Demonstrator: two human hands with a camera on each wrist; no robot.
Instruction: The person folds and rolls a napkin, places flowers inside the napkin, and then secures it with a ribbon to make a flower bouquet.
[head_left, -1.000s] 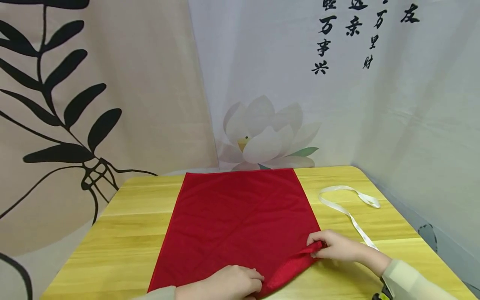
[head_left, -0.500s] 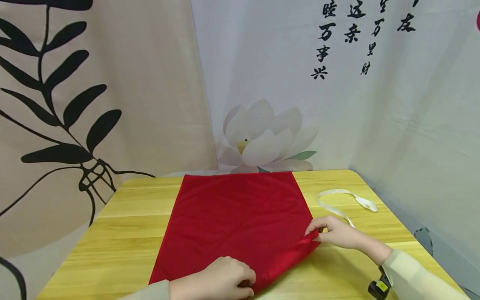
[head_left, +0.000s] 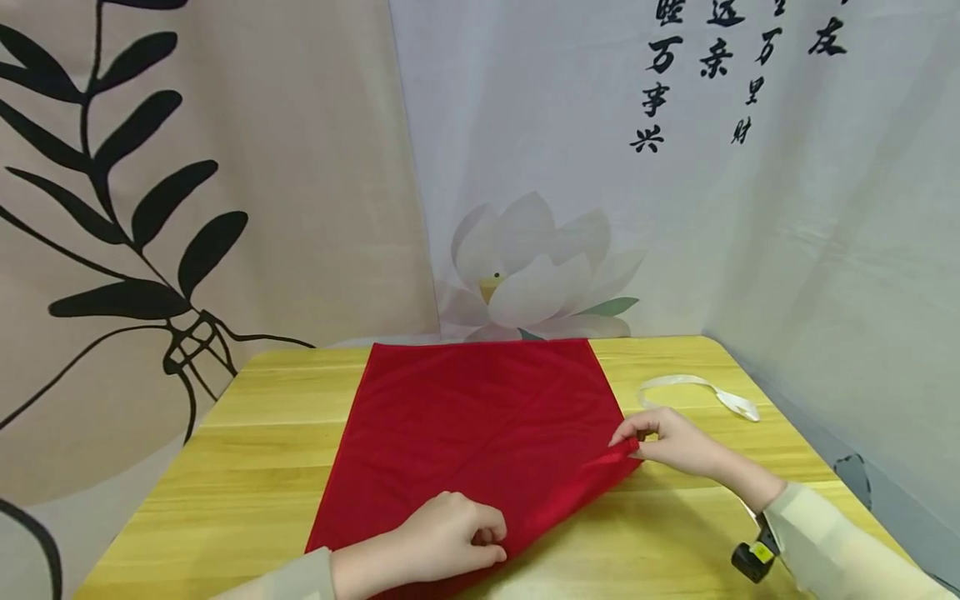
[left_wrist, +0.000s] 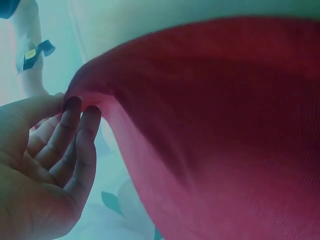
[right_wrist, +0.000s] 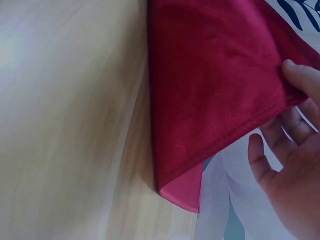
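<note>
A red cloth (head_left: 480,408) lies spread on the table, its near edge lifted and turned over. At the right side my right hand (head_left: 671,442) pinches a corner of the cloth between thumb and fingers. Lower and to the left, my left hand (head_left: 442,537) pinches the near edge. In the left wrist view the left hand (left_wrist: 55,155) has thumb and fingertips at the raised fold of the cloth (left_wrist: 210,115). The right wrist view shows the right hand (right_wrist: 295,120) with its thumb on the stitched hem of the cloth (right_wrist: 215,90).
A white ribbon (head_left: 735,406) lies on the yellow wood-grain table (head_left: 247,442) to the right of the cloth, partly behind the right hand. Printed fabric curtains (head_left: 322,167) stand behind the table. A dark wrist camera (head_left: 753,560) is strapped below the right sleeve.
Both hands have moved up and away from the body, carrying the near edge of the cloth farther over. The right hand covers more of the white ribbon than before.
</note>
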